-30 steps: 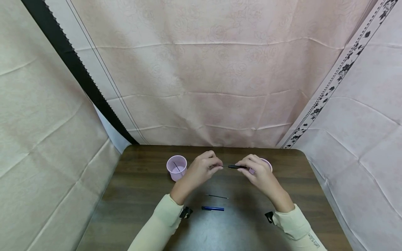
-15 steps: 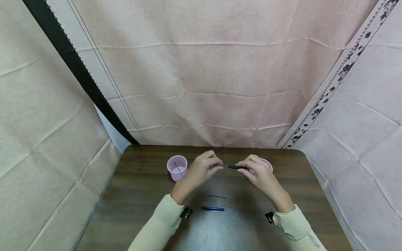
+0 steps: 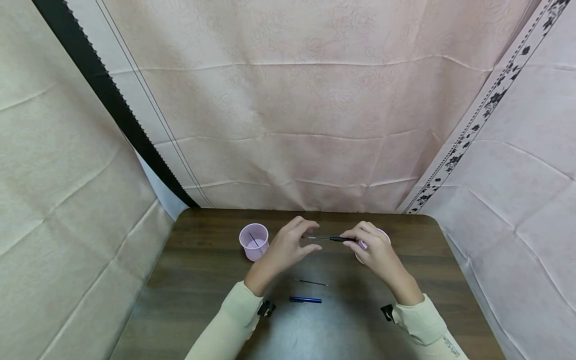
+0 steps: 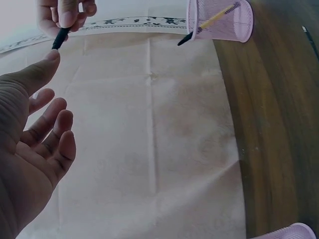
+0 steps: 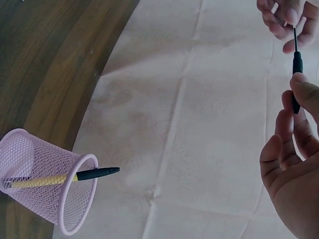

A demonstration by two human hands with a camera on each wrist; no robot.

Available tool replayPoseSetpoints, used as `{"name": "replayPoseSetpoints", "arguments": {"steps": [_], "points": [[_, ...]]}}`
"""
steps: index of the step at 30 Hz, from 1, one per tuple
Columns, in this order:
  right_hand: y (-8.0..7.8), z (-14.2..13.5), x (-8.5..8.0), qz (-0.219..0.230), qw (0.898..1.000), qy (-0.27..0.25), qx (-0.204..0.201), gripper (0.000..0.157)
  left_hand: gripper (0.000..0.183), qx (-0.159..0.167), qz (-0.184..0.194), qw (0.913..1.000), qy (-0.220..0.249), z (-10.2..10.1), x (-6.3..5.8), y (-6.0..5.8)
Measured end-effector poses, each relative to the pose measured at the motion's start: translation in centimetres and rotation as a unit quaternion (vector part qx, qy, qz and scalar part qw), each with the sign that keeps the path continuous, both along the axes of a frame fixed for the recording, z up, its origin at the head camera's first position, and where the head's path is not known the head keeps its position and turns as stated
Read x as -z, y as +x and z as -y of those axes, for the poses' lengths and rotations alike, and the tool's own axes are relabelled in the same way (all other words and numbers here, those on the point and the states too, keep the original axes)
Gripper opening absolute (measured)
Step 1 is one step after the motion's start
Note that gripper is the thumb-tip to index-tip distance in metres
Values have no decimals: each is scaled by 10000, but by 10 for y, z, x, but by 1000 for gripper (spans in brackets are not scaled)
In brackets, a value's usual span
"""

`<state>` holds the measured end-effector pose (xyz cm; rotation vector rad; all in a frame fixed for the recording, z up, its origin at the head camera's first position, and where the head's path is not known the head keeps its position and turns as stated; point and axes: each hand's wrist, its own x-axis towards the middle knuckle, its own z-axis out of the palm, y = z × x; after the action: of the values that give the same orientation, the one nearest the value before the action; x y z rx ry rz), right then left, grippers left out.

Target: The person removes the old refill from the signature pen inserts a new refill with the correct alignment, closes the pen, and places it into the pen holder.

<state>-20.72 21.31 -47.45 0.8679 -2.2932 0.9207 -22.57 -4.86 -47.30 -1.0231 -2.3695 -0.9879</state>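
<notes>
My right hand [image 3: 372, 248] pinches a black pen piece [image 5: 297, 62], like a front grip section, between thumb and fingers above the table. A thin refill [image 5: 295, 40] sticks out of it toward the left hand. My left hand [image 3: 284, 246] has its thumb and fingers spread apart around the refill's far end; in the head view they look clear of it. On the table in front lie another thin refill [image 3: 311, 282] and, nearer, a blue pen barrel [image 3: 305, 299] with a clip.
A pink mesh cup [image 3: 245, 244] with a thin dark stick inside stands at the left back. Behind the right hand is a second pink mesh cup [image 5: 42, 159], holding a yellow and black pen [image 5: 97, 173]. Cloth hangs beyond the wooden table [image 3: 202, 280].
My left thumb and fingers have parted and let go of the refill's end. The right hand keeps its pinch and has shifted very slightly to the right. The things on the table stay put.
</notes>
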Motion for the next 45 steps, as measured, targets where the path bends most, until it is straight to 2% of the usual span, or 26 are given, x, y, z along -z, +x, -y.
{"name": "replayPoseSetpoints", "arguments": {"steps": [6,12,17,22,32,37,42,45], "points": [[0,-1,0,-8,10000,3,20,25,51,-240,440,9983,-284,7,13,2],[2,-2,-2,164,9998,32,77,22,51,-399,669,9957,-502,11,29,2],[2,-2,-2,126,9999,20,74,23,53,-410,898,9922,-763,12,45,5],[3,-2,-3,114,9999,35,72,23,52,-360,945,9902,-960,10,64,10],[5,-4,-1,135,9998,82,96,22,49,-370,1088,9807,-1580,10,100,23],[5,-4,-1,115,9999,42,86,22,48,-280,1220,9728,-1947,15,115,27],[6,-3,-2,182,9998,57,102,20,44,-173,1484,9586,-2423,18,131,32],[6,-3,-1,183,9997,84,121,20,44,-166,1553,9531,-2594,19,140,35]]}}
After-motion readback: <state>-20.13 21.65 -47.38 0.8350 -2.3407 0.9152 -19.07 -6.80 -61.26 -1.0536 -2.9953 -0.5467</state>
